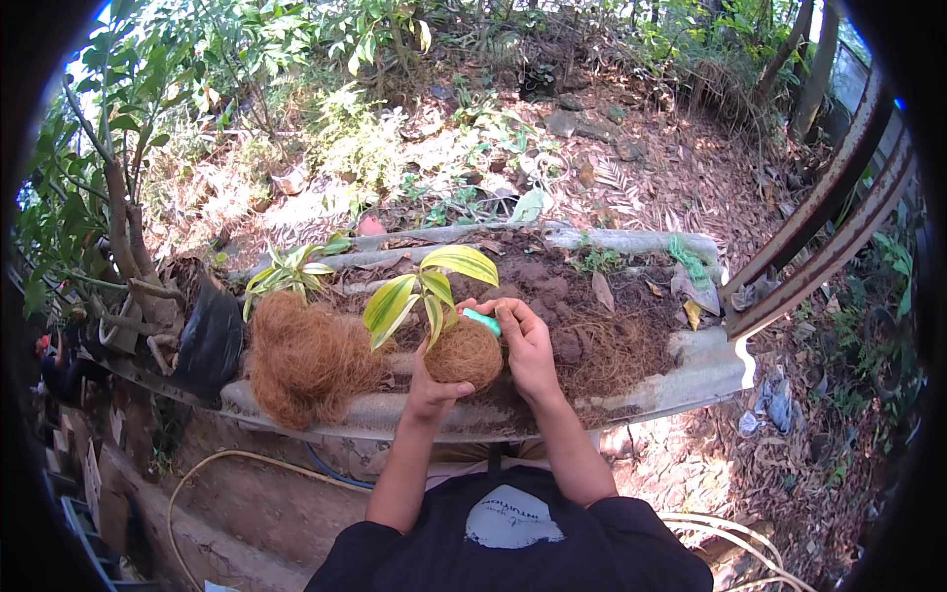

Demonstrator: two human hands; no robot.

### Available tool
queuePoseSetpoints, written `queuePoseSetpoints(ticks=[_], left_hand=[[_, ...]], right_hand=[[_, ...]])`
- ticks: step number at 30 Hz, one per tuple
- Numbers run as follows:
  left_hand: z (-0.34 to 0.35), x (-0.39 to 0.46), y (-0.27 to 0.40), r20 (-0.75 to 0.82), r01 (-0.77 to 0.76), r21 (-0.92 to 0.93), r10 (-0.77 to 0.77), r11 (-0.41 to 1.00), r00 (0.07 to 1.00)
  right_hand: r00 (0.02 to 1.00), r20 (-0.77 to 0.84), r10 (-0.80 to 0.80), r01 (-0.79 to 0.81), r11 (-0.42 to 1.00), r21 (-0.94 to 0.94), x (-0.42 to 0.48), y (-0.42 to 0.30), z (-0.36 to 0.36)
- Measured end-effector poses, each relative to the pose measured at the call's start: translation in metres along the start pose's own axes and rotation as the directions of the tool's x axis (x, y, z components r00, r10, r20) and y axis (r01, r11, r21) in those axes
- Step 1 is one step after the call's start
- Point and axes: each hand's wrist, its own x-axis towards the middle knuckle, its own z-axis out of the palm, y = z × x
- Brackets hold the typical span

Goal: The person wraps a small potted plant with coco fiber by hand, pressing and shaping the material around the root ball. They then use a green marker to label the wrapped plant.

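My left hand holds a round ball of brown coconut fibre from below and from its left side. A plant with yellow-and-green striped leaves rises from the ball. At the ball's upper right, the fingers of my right hand pinch a small turquoise item, perhaps a spool of string; its kind is not clear. A large loose heap of coconut fibre lies to the left, with a second striped-leaf plant just behind it. Dark soil mixed with fibre lies behind and right of my hands.
The corrugated sheet serves as a work surface. A black plastic bag and a potted shrub stand at its left. Green netting lies at the right, near rusty curved metal bars. A hose runs below at the left.
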Motion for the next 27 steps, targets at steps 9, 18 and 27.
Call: queuePoseSetpoints(ticks=[9, 18, 27], left_hand=[[0.012, -0.015, 0.003, -0.062, 0.032, 0.193, -0.02, 0.981, 0.998], [0.019, -0.011, -0.005, -0.172, 0.053, 0.22, -0.015, 0.974, 0.985], [0.017, -0.01, -0.01, -0.34, 0.123, -0.26, -0.21, 0.958, 0.917]], right_hand=[[0.993, -0.104, -0.063, 0.078, 0.986, 0.146, -0.007, 0.02, 0.012], [0.966, -0.192, 0.173, -0.065, 0.881, 0.468, 0.008, 0.03, -0.016], [0.998, 0.001, 0.064, -0.056, 0.871, 0.489, -0.001, 0.011, -0.009]])
